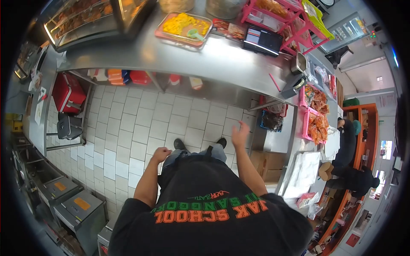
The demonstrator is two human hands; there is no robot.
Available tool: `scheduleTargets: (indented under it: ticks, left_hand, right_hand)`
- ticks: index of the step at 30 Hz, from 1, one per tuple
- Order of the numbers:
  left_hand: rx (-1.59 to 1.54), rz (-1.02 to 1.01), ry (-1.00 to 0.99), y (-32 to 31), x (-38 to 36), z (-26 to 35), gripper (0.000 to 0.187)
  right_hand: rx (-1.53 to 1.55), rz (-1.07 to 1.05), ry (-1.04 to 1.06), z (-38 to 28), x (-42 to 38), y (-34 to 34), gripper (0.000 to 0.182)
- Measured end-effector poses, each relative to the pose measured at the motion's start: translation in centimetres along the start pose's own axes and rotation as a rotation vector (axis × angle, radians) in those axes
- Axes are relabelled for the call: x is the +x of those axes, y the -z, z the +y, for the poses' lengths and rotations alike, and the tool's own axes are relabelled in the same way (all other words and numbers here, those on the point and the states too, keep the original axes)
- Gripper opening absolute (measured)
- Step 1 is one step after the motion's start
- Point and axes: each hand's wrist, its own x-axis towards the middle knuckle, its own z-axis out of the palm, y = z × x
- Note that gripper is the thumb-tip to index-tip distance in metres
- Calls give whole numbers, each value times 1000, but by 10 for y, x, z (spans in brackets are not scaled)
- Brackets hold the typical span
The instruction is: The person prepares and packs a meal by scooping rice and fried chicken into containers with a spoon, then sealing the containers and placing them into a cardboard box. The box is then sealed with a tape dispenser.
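Observation:
My left hand (162,154) hangs beside my left hip, its fingers curled in, and nothing shows in it. My right hand (241,135) is held out in front of my right hip with the fingers apart, holding nothing. Both hands are over the tiled floor and touch no object. Ahead of them runs a steel counter (230,64). On it lies a tray (161,34) of yellow food pieces (181,24) with a pale green scoop (194,35). To the right of the tray a tablet screen (262,40) leans near pink racks (294,30).
A glass display case (92,21) stands at the counter's left. Pink baskets (306,123) with orange bagged snacks sit on the right counter, near white sheets (302,173). Cardboard boxes (273,166) are below. People in dark clothes (358,181) are beyond. A red cooler (68,94) is left.

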Motion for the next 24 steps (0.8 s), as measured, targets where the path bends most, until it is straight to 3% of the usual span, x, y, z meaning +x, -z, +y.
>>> scheduleTargets:
  ticks: [2, 4, 7, 8, 9, 10, 12, 14, 16, 17, 18, 19, 20, 22, 24]
  left_hand:
    - [-54, 134, 132, 36, -34, -61, 41]
    - [-131, 267, 375, 62, -66, -124, 47]
    - [-258, 483, 530, 83, -123, -180, 42]
    - [-241, 526, 554, 87, -132, -194, 39]
    - [-76, 440, 605, 94, -142, -195, 39]
    - [-113, 467, 632, 94, -144, -203, 39]
    - [253, 310, 423, 79, -140, -223, 40]
    - [292, 204, 306, 58, -119, -234, 41]
    - [-121, 134, 538, 64, -106, -193, 41]
    - [-203, 213, 559, 58, -93, -185, 41]
    - [-284, 295, 581, 47, -82, -183, 41]
    - [-413, 376, 694, 18, -59, -224, 40]
    - [-440, 387, 704, 28, -59, -234, 40]
    - [-277, 307, 536, 62, -68, -235, 39]
    - [-99, 15, 486, 135, -62, -235, 39]
  right_hand:
    - [38, -151, 100, -27, -17, -47, 40]
    - [9, -494, 218, -53, -40, -95, 31]
    - [-35, -872, 173, -60, -62, -134, 34]
    - [-5, -862, 11, -72, -63, -140, 34]
    - [15, -836, -160, -82, -62, -144, 34]
    - [-7, -847, -178, -83, -57, -149, 34]
    - [-118, -904, -138, -80, -41, -155, 34]
    - [-225, -962, -62, -64, -19, -164, 33]
    - [-414, -1053, -235, -26, 9, -200, 30]
    - [-436, -1059, -220, -48, 14, -211, 30]
    - [-509, -1037, -342, -80, 14, -220, 35]
    - [-581, -1010, -460, -110, 20, -236, 40]
    - [-601, -1019, -436, -113, 31, -270, 40]
    - [-725, -1334, 22, -96, 50, -346, 39]
    - [-820, -1408, 917, -170, 54, -416, 30]
